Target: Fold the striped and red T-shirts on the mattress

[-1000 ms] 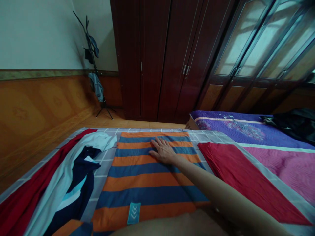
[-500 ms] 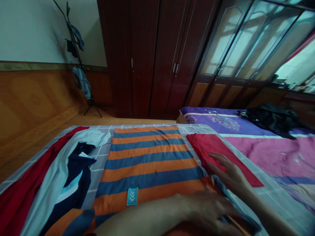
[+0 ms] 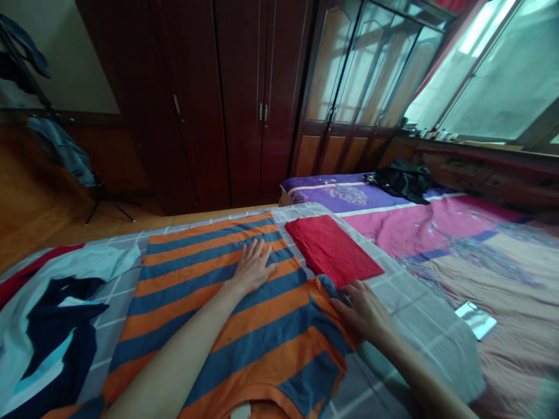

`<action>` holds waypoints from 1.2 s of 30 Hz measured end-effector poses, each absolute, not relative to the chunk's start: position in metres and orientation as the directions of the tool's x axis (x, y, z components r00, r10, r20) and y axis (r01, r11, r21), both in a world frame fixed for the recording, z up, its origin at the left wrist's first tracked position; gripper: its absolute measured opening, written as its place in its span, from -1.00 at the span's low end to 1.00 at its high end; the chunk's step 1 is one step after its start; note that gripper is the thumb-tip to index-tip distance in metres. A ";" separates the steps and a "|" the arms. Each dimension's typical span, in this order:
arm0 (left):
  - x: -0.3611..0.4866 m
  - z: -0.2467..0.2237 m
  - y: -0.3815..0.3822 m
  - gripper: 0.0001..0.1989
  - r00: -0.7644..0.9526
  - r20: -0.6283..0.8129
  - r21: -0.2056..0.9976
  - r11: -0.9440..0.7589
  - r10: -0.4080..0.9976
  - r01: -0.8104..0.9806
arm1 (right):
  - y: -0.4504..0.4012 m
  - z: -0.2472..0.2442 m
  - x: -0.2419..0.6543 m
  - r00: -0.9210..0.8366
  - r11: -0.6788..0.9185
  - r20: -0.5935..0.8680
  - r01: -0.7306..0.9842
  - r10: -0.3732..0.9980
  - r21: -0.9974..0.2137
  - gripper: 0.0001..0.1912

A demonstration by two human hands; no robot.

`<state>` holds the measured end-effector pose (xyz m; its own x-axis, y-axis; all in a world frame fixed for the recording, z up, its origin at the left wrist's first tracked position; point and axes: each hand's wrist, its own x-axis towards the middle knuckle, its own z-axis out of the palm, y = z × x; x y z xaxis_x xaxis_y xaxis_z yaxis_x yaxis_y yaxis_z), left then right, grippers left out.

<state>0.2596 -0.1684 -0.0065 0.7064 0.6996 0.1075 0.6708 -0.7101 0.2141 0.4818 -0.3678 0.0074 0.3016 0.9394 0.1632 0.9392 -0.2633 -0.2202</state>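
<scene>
An orange and blue striped shirt (image 3: 262,314) lies spread on the grey checked cloth (image 3: 419,326), its collar toward me at the bottom edge. My left hand (image 3: 254,266) rests flat on the shirt's body with the fingers spread. At the right sleeve, my right hand (image 3: 360,308) touches the fabric; its fingertips are partly hidden, and whether they grip the cloth is unclear. Just beyond that sleeve lies a folded red garment (image 3: 334,249).
White (image 3: 26,297), navy (image 3: 65,326) and red (image 3: 39,267) clothes lie loosely at the left. A bed (image 3: 393,233) at the right bears a black garment (image 3: 402,179) and a phone (image 3: 476,319). Wardrobes (image 3: 196,116) stand behind; a coat stand (image 3: 43,99) is far left.
The view has turned right. My left hand has moved from the right lower side onto the middle of the shirt. My right hand has come back from near the red garment to the sleeve.
</scene>
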 end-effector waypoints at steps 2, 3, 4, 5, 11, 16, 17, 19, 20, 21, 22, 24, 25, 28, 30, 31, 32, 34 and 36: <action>0.271 0.003 -0.194 -0.35 0.814 0.088 0.231 -0.807 0.574 0.544 | -0.366 0.010 0.478 0.301 -0.269 0.156 0.943 0.941 -0.198 -0.77; 0.275 0.008 -0.207 -0.35 0.863 0.057 0.243 -0.845 0.502 0.476 | -0.367 0.011 0.477 0.310 -0.278 0.154 0.940 0.938 -0.197 -0.79; 0.279 0.013 -0.220 -0.35 0.900 0.020 0.253 -0.873 0.436 0.418 | -0.368 0.012 0.476 0.327 -0.295 0.144 0.933 0.934 -0.206 -0.80; 0.281 0.018 -0.233 -0.37 0.923 -0.010 0.256 -0.891 0.385 0.375 | -0.369 0.012 0.476 0.354 -0.320 0.125 0.920 0.927 -0.227 -0.81; 0.262 0.043 -0.304 -0.59 0.969 0.067 0.257 -0.943 0.238 0.214 | -0.378 0.019 0.486 0.435 -0.423 -0.085 0.783 0.896 -0.456 -0.71; 0.248 0.035 -0.356 -0.65 0.970 0.107 0.300 -0.938 0.216 0.176 | -0.383 0.021 0.486 0.353 -0.452 -0.318 0.413 0.880 -0.791 -0.75; 0.248 0.030 -0.361 -0.66 0.965 0.125 0.285 -0.940 0.230 0.187 | -0.384 0.023 0.484 0.350 -0.440 -0.332 0.298 0.876 -0.847 -0.73; 0.250 0.021 -0.367 -0.75 0.955 0.157 0.257 -0.944 0.251 0.206 | -0.384 0.028 0.478 0.377 -0.385 -0.328 0.083 0.866 -0.919 -0.64; 0.250 0.017 -0.367 -0.81 0.953 0.169 0.250 -0.946 0.252 0.206 | -0.384 0.032 0.475 0.400 -0.351 -0.321 0.003 0.858 -0.936 -0.61; 0.251 0.015 -0.366 -0.86 0.953 0.180 0.248 -0.949 0.245 0.197 | -0.382 0.036 0.472 0.426 -0.322 -0.315 -0.057 0.848 -0.945 -0.58; 0.251 0.013 -0.365 -0.89 0.955 0.190 0.246 -0.953 0.229 0.179 | -0.380 0.040 0.469 0.449 -0.292 -0.306 -0.101 0.840 -0.951 -0.57; 0.250 0.013 -0.364 -0.91 0.962 0.204 0.231 -0.964 0.181 0.133 | -0.373 0.050 0.460 0.475 -0.228 -0.273 -0.151 0.837 -0.962 -0.54; 0.249 0.014 -0.363 -0.91 0.965 0.209 0.219 -0.970 0.156 0.109 | -0.369 0.055 0.453 0.475 -0.200 -0.253 -0.159 0.843 -0.967 -0.53; 0.246 0.017 -0.364 -0.92 0.971 0.220 0.193 -0.980 0.099 0.056 | -0.350 0.069 0.427 0.386 -0.151 -0.194 -0.140 0.902 -0.979 -0.54; 0.243 0.019 -0.364 -0.93 0.970 0.229 0.191 -0.981 0.087 0.042 | -0.334 0.074 0.409 0.248 -0.168 -0.188 -0.102 0.950 -0.981 -0.57; 0.242 0.021 -0.363 -0.93 0.970 0.229 0.192 -0.981 0.079 0.035 | -0.326 0.075 0.403 0.185 -0.176 -0.186 -0.068 0.965 -0.982 -0.59; 0.240 0.023 -0.361 -0.94 0.971 0.227 0.191 -0.981 0.074 0.030 | -0.317 0.075 0.399 0.140 -0.174 -0.174 -0.017 0.975 -0.985 -0.62; 0.237 0.028 -0.357 -0.96 0.975 0.211 0.182 -0.983 0.065 0.026 | -0.298 0.071 0.402 0.115 -0.130 -0.114 0.141 0.987 -0.981 -0.69; 0.234 0.034 -0.352 -0.96 0.980 0.183 0.170 -0.984 0.083 0.052 | -0.280 0.064 0.416 0.122 -0.062 -0.019 0.352 0.992 -0.934 -0.70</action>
